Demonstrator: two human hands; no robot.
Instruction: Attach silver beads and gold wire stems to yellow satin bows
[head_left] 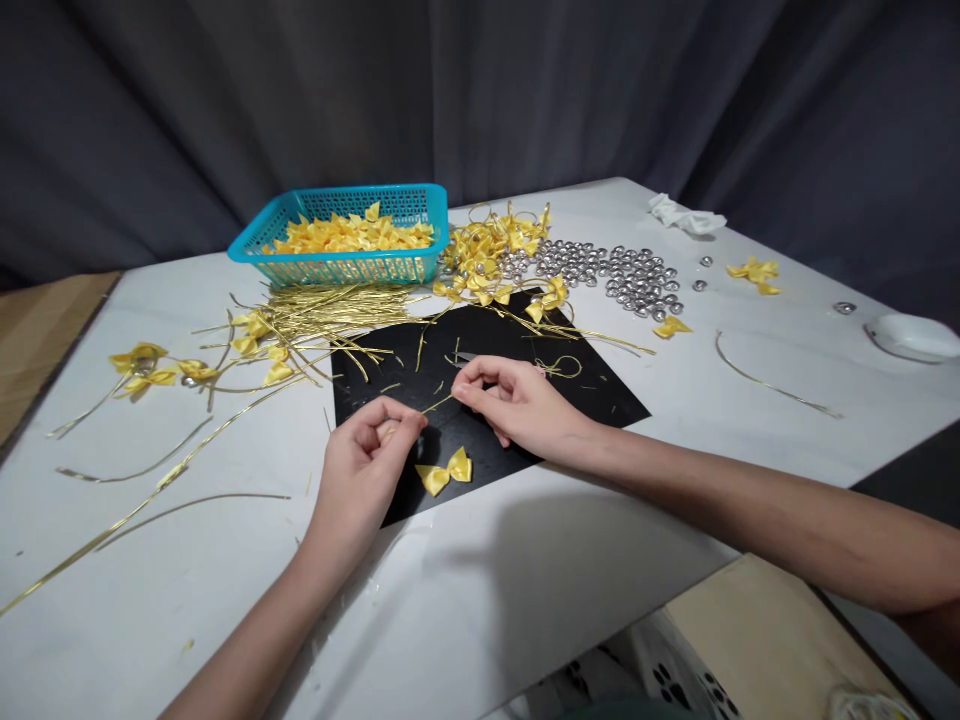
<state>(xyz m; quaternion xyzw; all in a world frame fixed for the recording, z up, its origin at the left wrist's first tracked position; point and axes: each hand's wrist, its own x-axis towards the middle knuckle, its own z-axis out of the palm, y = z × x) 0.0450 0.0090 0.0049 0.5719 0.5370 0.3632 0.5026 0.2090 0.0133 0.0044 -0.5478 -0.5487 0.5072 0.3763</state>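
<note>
My left hand (371, 450) and my right hand (510, 400) hover over a black mat (600, 395), both pinched on the ends of one thin gold wire tie (436, 405) stretched between them. Just below the hands a small yellow ribbon bow (445, 471) lies on the mat. A looped gold tie (559, 367) rests on the mat to the right of my right hand.
A teal basket (341, 268) of yellow bows stands at the back. Loose gold ties (322, 312) lie piled beside it, with finished bows (487, 250) and silver beads (622, 272) to the right. A white dish (911, 338) sits at the far right.
</note>
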